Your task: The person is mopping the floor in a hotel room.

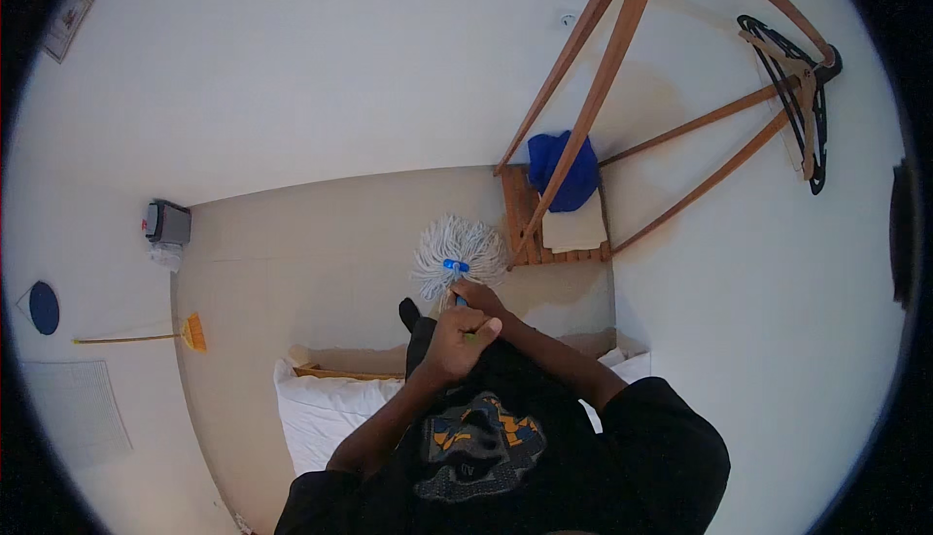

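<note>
Both of my hands are closed around the handle of a string mop. My left hand grips the top end of the handle near my chest, thumb lying over it. Farther down the shaft, my right hand holds the handle close above the blue clamp. The white mop head is spread out beyond my hands, over the beige floor and just left of a slatted wooden shelf. Most of the handle is hidden by my hands.
A wooden clothes rack rises from the shelf, with black hangers at right. Blue cloth and folded cream cloth rest on the shelf. A yellow broom and grey bin stand left. A white-sheeted bed is behind me.
</note>
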A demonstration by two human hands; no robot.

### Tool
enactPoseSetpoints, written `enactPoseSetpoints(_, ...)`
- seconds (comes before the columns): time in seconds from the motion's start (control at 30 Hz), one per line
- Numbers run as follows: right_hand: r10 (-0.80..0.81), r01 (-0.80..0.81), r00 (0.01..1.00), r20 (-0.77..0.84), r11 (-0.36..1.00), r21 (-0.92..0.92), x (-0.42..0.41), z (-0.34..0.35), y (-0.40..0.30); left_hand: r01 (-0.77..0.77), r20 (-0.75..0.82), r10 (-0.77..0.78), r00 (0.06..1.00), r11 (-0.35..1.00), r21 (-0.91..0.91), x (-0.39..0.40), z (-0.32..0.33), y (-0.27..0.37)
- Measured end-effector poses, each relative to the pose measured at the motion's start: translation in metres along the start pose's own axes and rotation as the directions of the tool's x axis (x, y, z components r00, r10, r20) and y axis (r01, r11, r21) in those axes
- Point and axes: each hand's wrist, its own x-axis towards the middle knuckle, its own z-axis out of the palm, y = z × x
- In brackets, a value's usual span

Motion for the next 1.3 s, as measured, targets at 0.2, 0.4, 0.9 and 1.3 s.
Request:
enactPoseSetpoints(0.2, 0.061, -0.089, 0.978, -0.198, 0.987, -0.136, 0.004, 0.003, 0.020, -0.256, -0.030, 0.260, 0.965, 0.963, 0.085, -0.005, 0.009, -0.047)
enactPoseSetpoints(0.4, -0.064, 0.060, 0.920, -0.388, 0.998, -0.022, 0.025, 0.014, 0.112, -0.258, -0.055, 0.271, 0.961, 0.950, 0.173, 0.013, 0.032, -0.151)
enactPoseSetpoints(0.9, 0.026, -0.026, 1.000, -0.006, 0.965, -0.260, 0.015, -0.026, -0.003, 0.005, -0.276, -0.092, 0.957, 0.953, -0.302, 0.023, -0.008, -0.012)
enactPoseSetpoints(1.3, -0.009, -0.040, 0.960, -0.280, 0.985, -0.169, 0.030, -0.001, 0.082, -0.226, -0.116, 0.269, 0.956, 0.930, 0.291, 0.018, 0.024, -0.103)
